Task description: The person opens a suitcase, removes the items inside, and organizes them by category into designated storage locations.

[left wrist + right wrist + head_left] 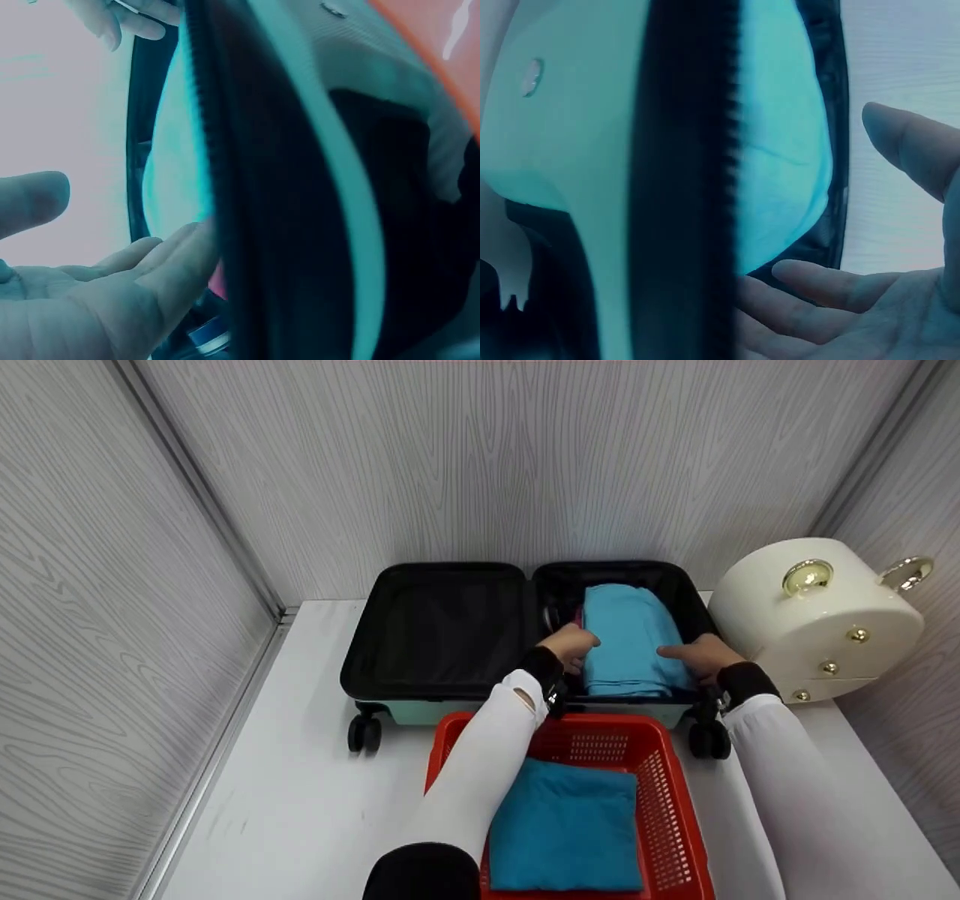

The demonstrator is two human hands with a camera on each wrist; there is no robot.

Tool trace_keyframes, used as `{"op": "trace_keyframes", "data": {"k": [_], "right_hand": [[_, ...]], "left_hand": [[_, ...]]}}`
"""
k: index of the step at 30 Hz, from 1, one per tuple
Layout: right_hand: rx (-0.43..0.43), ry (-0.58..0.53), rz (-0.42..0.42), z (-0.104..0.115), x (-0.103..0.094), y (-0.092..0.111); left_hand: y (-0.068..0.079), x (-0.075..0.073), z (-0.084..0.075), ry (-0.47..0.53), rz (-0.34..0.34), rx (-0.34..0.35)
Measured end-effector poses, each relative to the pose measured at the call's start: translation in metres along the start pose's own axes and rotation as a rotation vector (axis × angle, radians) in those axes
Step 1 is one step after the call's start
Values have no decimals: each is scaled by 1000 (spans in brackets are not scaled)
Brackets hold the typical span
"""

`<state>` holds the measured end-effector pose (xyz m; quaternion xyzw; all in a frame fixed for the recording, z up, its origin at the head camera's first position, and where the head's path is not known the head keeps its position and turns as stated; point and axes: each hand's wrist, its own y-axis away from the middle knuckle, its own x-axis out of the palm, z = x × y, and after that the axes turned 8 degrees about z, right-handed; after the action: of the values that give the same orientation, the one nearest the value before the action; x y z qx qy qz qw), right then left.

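A folded light-blue cloth (628, 637) lies in the right half of an open suitcase (442, 694). My left hand (571, 645) is at the cloth's left side, and its fingers reach down along that edge in the left wrist view, with the thumb held apart. At the opposite side is my right hand (701, 656), thumb pointing at the cloth. In the right wrist view its fingers (817, 285) stretch straight beside the cloth's lower edge, partly hidden by the suitcase rim. A bit of pink shows by the left fingertips.
In front of the suitcase stands a red plastic basket (679, 810) holding a folded darker-blue cloth (566, 825). A cream rounded case (814, 615) with gold fittings sits close on the right. Walls (480, 457) enclose the white table (322, 810) behind and at both sides.
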<state>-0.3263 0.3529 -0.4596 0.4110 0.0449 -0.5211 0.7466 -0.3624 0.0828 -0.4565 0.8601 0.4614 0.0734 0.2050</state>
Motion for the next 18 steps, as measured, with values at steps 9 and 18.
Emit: {"op": "trace_keyframes", "data": {"k": [9, 18], "right_hand": [[46, 102, -13, -3, 3, -4], [31, 135, 5, -13, 3, -12]], "left_hand": [[3, 9, 4, 116, -27, -6], [3, 11, 6, -17, -41, -18]]}}
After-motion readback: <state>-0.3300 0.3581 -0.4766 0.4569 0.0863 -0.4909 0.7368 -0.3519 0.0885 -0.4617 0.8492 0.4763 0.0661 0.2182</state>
